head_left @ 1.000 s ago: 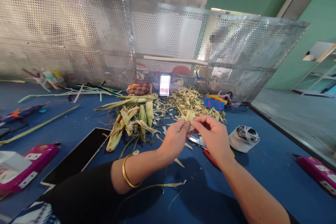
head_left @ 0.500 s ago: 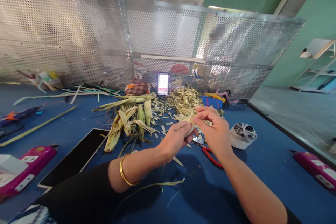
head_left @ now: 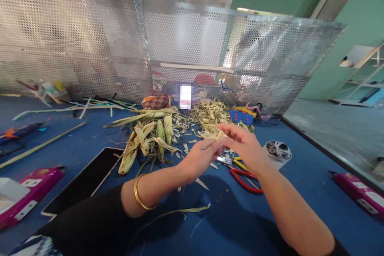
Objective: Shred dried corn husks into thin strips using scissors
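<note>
Husk strip, pale and dry, pinched between both hands above the blue table, just in front of the heap of husk scraps. Left hand curled around its near end, thumb and forefinger closed on it, gold bangle on the wrist, black sleeve further back. Right hand touching the far end, thumb and forefinger close together at the strip, remaining fingers spread loosely and half open; firmness of that grip not clear from this angle. Red-handled pliers lying on the table directly beneath the right hand, yellow-handled tool just beside them. Spool of white thread just right of the right hand. Unhusked corn cobs piled left of the hands, long leaves trailing toward the mesh screen at the table's far edge. Dark tablet lying flat near the left forearm. Pink boxes at both sides: one at far left, another at far right. Blue card with red dots beyond the scrap heap. Loose single husk strand on the table below the forearms.
</note>
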The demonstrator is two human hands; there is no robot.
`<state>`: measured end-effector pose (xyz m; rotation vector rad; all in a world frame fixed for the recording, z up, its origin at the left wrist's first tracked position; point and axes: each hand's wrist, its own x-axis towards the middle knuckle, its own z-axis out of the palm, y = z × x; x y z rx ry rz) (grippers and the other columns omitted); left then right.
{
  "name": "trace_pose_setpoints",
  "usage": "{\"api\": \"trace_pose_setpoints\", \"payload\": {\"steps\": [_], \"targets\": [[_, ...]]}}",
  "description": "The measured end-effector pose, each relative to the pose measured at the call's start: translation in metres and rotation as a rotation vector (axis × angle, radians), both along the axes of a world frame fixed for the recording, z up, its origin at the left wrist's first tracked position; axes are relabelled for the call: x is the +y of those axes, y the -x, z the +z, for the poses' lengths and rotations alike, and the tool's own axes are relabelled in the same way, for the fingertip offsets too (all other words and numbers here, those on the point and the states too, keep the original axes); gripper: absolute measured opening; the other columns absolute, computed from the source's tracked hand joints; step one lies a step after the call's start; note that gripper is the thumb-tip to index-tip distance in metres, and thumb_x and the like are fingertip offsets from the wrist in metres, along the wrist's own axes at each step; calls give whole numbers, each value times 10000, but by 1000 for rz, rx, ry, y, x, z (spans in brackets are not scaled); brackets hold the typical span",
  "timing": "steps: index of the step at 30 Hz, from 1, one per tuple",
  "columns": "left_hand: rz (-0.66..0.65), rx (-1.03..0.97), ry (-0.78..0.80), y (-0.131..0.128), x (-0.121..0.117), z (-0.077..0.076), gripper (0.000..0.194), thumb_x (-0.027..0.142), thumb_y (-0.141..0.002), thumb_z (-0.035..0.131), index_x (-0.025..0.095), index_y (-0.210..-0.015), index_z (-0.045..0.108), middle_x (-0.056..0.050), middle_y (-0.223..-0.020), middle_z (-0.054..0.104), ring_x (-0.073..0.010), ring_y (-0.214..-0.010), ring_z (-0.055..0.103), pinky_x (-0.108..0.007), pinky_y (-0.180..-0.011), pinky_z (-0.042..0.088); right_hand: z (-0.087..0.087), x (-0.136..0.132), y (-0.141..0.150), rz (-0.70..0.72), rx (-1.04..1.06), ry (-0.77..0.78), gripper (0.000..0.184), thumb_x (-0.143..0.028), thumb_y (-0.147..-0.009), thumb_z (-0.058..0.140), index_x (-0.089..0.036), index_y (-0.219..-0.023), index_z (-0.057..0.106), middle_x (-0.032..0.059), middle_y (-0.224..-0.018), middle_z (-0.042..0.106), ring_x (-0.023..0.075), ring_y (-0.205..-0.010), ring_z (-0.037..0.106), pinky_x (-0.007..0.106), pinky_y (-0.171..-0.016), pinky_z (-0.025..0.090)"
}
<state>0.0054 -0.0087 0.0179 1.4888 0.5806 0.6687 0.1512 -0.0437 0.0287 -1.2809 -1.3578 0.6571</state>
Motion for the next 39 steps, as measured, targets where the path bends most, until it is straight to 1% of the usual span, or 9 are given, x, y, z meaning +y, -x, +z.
{"api": "trace_pose_setpoints", "payload": {"steps": [4, 9, 15, 24, 30, 32, 36, 37, 39], "targets": [[-90, 80, -118, 2, 10, -2, 281, 366, -848, 426, 180, -646, 484, 47, -547, 359, -93, -523, 322, -219, -502, 257, 3, -2, 2, -20, 4, 49, 121, -293, -659, 662, -174, -673, 671, -29, -544, 580, 93, -494, 504, 237, -499, 428], [-227, 201, -273, 12, 36, 3, 282, 324, -850, 439, 174, -629, 529, 36, -539, 394, -89, -508, 343, -223, -500, 268, 4, 0, -4, -192, 190, 35, 170, -308, -578, 716, -162, -650, 666, -21, -514, 604, 110, -471, 569, 245, -485, 469], [-413, 221, -74, 26, 62, 11, 298, 409, -829, 487, 182, -638, 512, 65, -499, 282, -82, -456, 231, -235, -463, 206, 4, 3, -9, -304, 374, -35, 220, -294, -502, 774, -153, -636, 670, -16, -539, 629, 110, -460, 605, 217, -466, 495], [-372, 213, 42, 41, 84, 16, 285, 388, -773, 573, 167, -605, 511, 69, -482, 253, -70, -448, 164, -238, -455, 135, 8, 3, -23, -438, 464, -200, 255, -262, -454, 810, -154, -634, 664, -31, -513, 628, 107, -441, 612, 201, -451, 509], [-146, 185, 122, 31, 87, 2, 265, 364, -805, 500, 160, -644, 548, 66, -471, 304, -75, -432, 239, -212, -451, 201, 1, 6, -20, -443, 416, -233, 211, -273, -515, 785, -156, -644, 665, -20, -522, 630, 139, -478, 634, 239, -478, 521], [79, 192, 37, 27, 86, -2, 258, 373, -809, 503, 160, -681, 570, 37, -521, 401, -92, -479, 344, -207, -485, 270, -3, 8, -16, -473, 349, -269, 189, -292, -573, 764, -160, -666, 668, -13, -543, 636, 155, -506, 644, 270, -515, 538], [740, 21, -398, 24, 71, 1, 103, 302, -757, 602, 202, -739, 579, -18, -737, 565, -154, -801, 511, -207, -658, 368, -9, 7, -12, -557, 143, -361, 190, -343, -677, 708, -164, -725, 670, 9, -610, 656, 191, -570, 663, 340, -601, 563], [800, -19, -439, 23, 64, 3, 129, 324, -776, 582, 206, -724, 577, -23, -756, 576, -162, -843, 514, -214, -693, 374, -10, 6, -11, -573, 82, -385, 184, -345, -704, 688, -165, -735, 670, 16, -637, 661, 193, -585, 666, 344, -615, 562], [640, -22, -352, 18, 46, 6, 369, 423, -840, 478, 184, -565, 538, -23, -633, 548, -157, -734, 526, -235, -702, 386, -11, 2, -9, -599, -70, -454, 159, -328, -764, 640, -173, -748, 669, 27, -690, 666, 188, -614, 669, 336, -634, 553]]}}
